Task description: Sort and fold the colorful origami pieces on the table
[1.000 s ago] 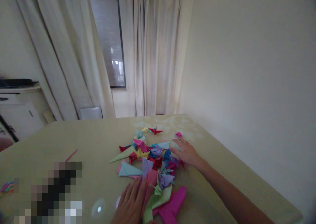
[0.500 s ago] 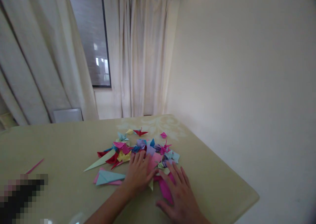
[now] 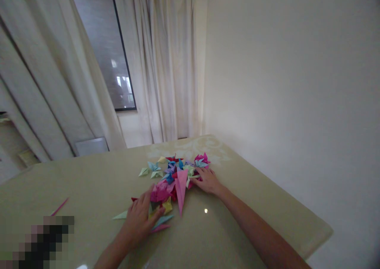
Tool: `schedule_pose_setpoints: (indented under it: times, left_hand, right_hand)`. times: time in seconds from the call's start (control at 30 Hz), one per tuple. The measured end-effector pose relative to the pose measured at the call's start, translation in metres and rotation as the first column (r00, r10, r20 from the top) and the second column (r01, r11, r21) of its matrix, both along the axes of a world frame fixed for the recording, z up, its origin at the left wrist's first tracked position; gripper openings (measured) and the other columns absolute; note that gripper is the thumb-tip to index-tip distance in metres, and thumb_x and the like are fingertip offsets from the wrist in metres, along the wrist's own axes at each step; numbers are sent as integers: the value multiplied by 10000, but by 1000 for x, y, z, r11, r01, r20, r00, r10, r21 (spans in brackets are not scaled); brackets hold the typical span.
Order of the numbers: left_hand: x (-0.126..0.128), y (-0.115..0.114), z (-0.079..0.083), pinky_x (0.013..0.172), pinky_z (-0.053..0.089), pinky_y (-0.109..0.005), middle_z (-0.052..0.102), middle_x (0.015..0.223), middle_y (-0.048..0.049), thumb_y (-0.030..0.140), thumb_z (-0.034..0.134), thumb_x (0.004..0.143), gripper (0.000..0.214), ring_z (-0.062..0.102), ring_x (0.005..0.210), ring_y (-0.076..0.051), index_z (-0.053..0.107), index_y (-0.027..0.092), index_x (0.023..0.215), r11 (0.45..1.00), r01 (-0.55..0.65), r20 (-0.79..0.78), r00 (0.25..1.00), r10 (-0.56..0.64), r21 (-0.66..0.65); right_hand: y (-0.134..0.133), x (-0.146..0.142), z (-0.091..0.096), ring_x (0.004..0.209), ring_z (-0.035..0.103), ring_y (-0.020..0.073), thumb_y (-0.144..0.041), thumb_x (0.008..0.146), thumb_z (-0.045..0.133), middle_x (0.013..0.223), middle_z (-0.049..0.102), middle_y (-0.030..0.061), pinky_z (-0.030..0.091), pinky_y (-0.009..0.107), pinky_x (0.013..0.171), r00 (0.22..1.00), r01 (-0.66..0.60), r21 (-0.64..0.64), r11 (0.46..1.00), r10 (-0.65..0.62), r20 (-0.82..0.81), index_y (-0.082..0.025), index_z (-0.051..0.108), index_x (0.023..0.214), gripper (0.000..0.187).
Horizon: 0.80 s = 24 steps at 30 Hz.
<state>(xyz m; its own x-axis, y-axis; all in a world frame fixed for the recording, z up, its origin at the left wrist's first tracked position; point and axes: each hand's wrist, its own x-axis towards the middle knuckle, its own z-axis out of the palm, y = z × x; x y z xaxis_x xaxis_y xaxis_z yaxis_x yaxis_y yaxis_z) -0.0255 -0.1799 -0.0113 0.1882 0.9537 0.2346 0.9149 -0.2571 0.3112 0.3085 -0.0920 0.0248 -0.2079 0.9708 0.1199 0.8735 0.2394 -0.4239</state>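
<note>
Since half a second ago the hands have separated. The left hand (image 3: 138,221) lies flat and released at 7 o'clock of the heap of multicoloured folded-paper figures (image 3: 173,174). The right hand (image 3: 208,180) presses in at 3 o'clock; its grip cannot be determined. The heap is tighter, mid-table (image 3: 89,182), with a long pink paper cone (image 3: 181,190) on top.

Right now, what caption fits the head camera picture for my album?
Left hand and right hand rest on a bright origami pile on a table.
</note>
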Motion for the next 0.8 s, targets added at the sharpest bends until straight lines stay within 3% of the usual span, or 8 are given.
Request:
schedule_pose_setpoints:
  times: [0.1,0.17,0.23,0.37,0.47,0.63,0.73,0.8]
  left_hand:
    - [20,-36,-20,1191,429,-557,420,1678,-148,639,603,923,972,433,1521,-371,133,297,1702,980,100,-23,995,-98,171]
    - [37,-53,-25,1181,447,-577,296,1736,-139,607,694,871,1067,378,1551,-393,86,335,1704,960,179,-82,983,-164,218]
    - [57,-63,-21,1175,462,-572,193,1765,-128,583,752,824,1130,334,1570,-404,88,337,1705,936,285,-146,955,-259,207]
    - [93,-63,0,1203,441,-551,143,1776,-83,525,767,819,1132,300,1587,-386,90,333,1705,891,432,-240,888,-392,142]
    - [111,-46,11,1214,418,-557,181,1773,-62,482,741,859,1045,312,1581,-382,132,349,1699,864,491,-301,846,-441,115]
    - [118,12,27,1263,304,-579,298,1746,-77,464,632,965,755,299,1589,-362,327,356,1647,832,517,-373,826,-423,201]
    - [110,50,44,1277,230,-594,337,1724,-130,416,577,997,689,269,1595,-383,367,295,1642,908,342,-338,907,-253,240]
    - [99,70,54,1265,206,-625,362,1706,-164,431,543,1009,659,285,1580,-416,404,258,1629,967,164,-309,946,-98,197]
  right_hand:
    - [24,-31,4,1330,577,366,-588,1029,554,1425,645,193,394,523,1136,998,-52,-3,999,52,-40,-180,620,1429,574]
    - [34,-54,8,1272,627,355,-531,1014,605,1368,688,170,443,492,1099,991,-114,-13,993,112,-74,-189,644,1392,512]
    - [39,-75,14,1263,647,331,-484,980,672,1383,694,133,473,446,1085,972,-208,-24,978,203,-118,-218,640,1412,508]
    - [37,-98,31,1286,658,264,-519,900,784,1443,677,46,514,332,1065,894,-407,-20,913,394,-215,-281,572,1517,695]
    - [28,-91,45,1264,674,232,-526,993,669,1460,666,29,530,315,1054,866,-429,34,903,422,-268,-287,525,1558,630]
    - [-9,-43,50,1430,523,294,-427,1110,417,1529,588,132,364,467,1227,933,-155,179,972,203,-297,-199,552,1526,493]
    - [-49,-18,30,1456,481,326,-486,1063,527,1558,545,166,341,491,1241,965,-87,192,978,131,-228,-191,596,1488,522]
    - [-75,-11,10,1470,463,336,-552,988,659,1613,488,145,369,489,1223,980,-170,152,974,184,-82,-256,555,1537,632]
